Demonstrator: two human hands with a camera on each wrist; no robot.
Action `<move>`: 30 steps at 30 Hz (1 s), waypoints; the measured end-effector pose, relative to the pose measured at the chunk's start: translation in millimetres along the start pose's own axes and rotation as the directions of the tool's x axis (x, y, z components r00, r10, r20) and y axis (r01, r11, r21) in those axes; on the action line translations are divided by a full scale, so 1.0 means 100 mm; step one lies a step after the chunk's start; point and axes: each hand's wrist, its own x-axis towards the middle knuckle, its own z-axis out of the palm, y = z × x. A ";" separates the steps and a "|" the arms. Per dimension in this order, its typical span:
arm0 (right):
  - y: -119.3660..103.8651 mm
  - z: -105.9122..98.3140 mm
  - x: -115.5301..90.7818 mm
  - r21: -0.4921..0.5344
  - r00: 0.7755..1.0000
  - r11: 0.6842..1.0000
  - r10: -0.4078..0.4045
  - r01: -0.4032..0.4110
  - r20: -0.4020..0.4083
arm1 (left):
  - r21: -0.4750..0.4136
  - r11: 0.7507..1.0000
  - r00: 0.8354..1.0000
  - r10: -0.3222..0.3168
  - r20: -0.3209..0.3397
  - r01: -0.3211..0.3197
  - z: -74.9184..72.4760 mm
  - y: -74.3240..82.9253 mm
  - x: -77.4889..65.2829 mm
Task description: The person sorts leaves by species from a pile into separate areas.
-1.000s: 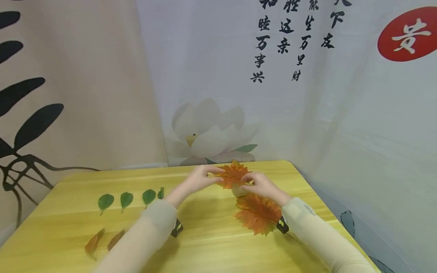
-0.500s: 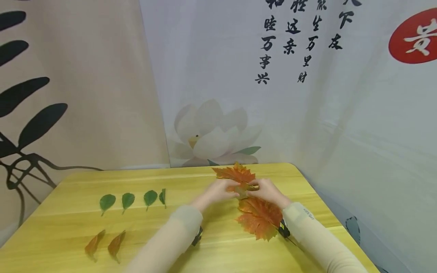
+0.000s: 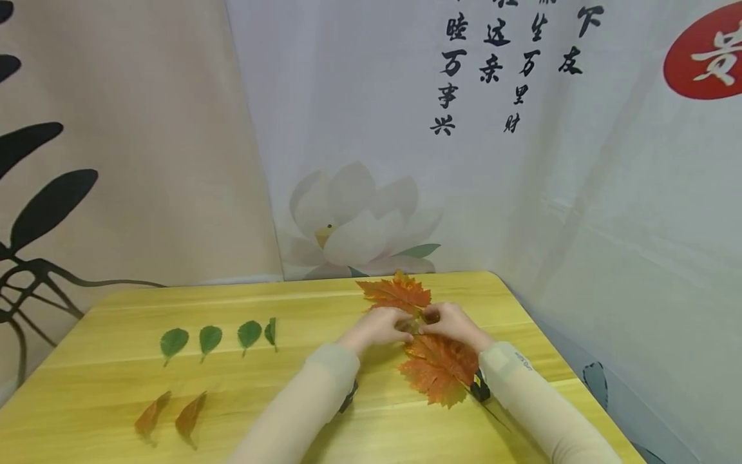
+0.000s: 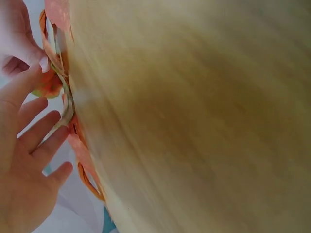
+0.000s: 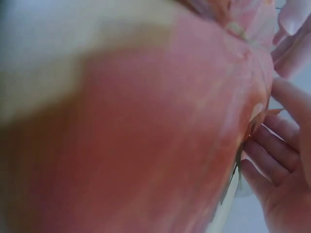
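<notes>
Over the right part of the table, my left hand and right hand meet fingertip to fingertip. Both pinch at a small yellowish leaf between them; the left wrist view shows a small orange-green leaf edge at the fingertips. Behind the hands lies an orange maple leaf. A second, larger maple leaf lies in front, its stem running toward the right sleeve. In the left wrist view, the other fingers of my left hand spread above the leaves. My right hand borders the large leaf in its wrist view.
Several green leaves lie in a row on the left of the yellow wood-grain table. Two curled brown leaves lie in front of them. A printed curtain hangs right behind the table's back edge.
My left hand has moved right and toward me, from the back maple leaf to the small leaf beside the right hand. The back maple leaf has shifted slightly left.
</notes>
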 end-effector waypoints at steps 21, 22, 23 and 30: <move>0.00 -0.15 -0.01 0.318 0.988 0.941 0.143 -0.118 -0.057 | 0.121 0.991 0.996 -0.045 -0.075 0.054 0.06 0.04 0.11; 0.01 -0.16 -0.01 0.359 0.987 0.926 0.147 -0.114 -0.066 | 0.109 0.992 0.995 -0.052 -0.088 0.061 0.05 0.04 0.11; 0.00 -0.16 0.00 0.393 0.985 0.913 0.156 -0.113 -0.078 | 0.095 0.993 0.993 -0.054 -0.101 0.063 0.05 0.03 0.10; 0.06 -0.18 0.01 0.569 0.956 0.803 0.279 -0.180 -0.092 | -0.120 0.991 0.982 -0.071 -0.175 0.050 -0.03 -0.03 0.08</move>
